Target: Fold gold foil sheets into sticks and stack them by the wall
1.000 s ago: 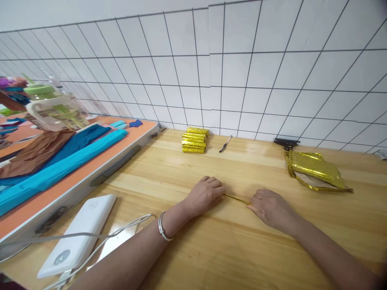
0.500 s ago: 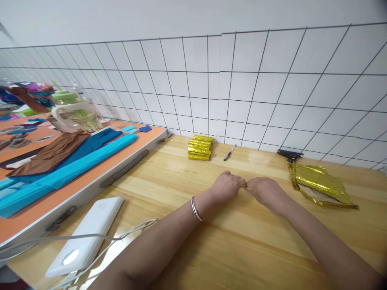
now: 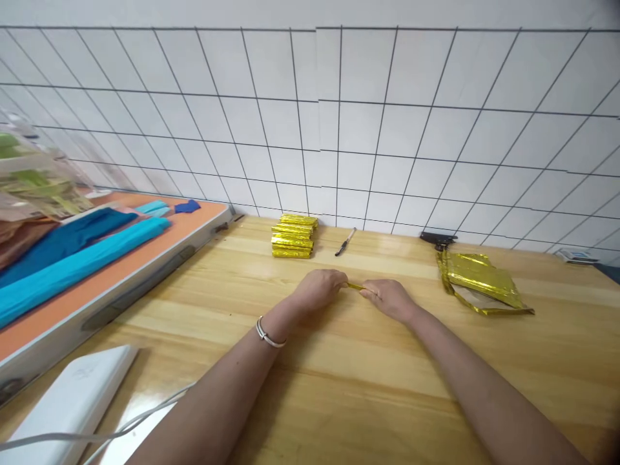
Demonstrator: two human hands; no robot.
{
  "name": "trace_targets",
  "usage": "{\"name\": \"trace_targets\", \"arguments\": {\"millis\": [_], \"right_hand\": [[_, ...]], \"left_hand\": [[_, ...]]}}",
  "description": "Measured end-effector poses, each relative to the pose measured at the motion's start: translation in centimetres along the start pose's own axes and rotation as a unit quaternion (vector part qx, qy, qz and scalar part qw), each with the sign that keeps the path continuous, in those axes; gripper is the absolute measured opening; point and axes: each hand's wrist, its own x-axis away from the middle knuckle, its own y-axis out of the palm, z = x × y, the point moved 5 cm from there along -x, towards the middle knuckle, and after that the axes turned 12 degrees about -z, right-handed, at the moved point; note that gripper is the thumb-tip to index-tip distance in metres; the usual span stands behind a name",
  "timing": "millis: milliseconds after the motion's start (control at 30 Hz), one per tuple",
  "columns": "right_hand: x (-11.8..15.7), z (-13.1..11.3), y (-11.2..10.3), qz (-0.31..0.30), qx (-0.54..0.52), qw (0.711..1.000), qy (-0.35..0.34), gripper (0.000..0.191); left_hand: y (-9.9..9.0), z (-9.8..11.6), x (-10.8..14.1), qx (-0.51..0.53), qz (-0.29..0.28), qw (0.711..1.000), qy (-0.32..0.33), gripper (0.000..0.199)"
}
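Gold strip [image 3: 355, 286] pinched between left hand [image 3: 320, 289] and right hand [image 3: 389, 298].
Hands, nearly touching a moment ago, now part; strip shows between them over wooden tabletop [image 3: 378, 394], seemingly still being worked. Gold bundle [image 3: 293, 236] sits behind, apart.

Near tabletop [image 3: 349, 394] open, gold rolls [image 3: 293, 237] blocking behind

Narrow, shiny gold strip [image 3: 356, 286] running between the left hand [image 3: 320, 289] and right hand [image 3: 389, 298] at the wooden counter [image 3: 339, 400]. A short, nearly straight length shows, dipping slightly rightward; its ends are hidden within the grips.
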Motion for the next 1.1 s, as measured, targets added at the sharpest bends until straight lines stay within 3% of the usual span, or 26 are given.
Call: {"name": "trace_targets", "arguments": {"millis": [233, 400, 533, 800, 1100], "right_hand": [[0.6, -0.2, -0.8, 0.062, -0.217, 0.974, -0.002, 0.033], [0.8, 0.3, -1.3, 0.146, -0.394, 0.907, 0.013, 0.037], [0.7, -0.8, -0.9, 0.166, -0.48, 0.861, 0.011, 0.039], [1.3, -2.7, -1.6, 0.198, -0.54, 0.818, 0.009, 0.033], [1.8, -2.4, -2.7, 0.219, -0.552, 0.805, 0.015, 0.035]], "left_hand": [[-0.3, 0.2, 0.4, 0.155, 0.019, 0.987, -0.025, 0.02], [1.9, 2.1, -0.2, 0.327, 0.044, 0.943, -0.047, 0.037], [3.4, 4.4, -0.6, 0.431, 0.059, 0.899, -0.048, 0.043], [3.3, 6.5, -0.1, 0.587, 0.118, 0.8, -0.04, 0.032], [4.2, 7.3, 0.2, 0.6, 0.112, 0.791, -0.028, 0.028]]}}
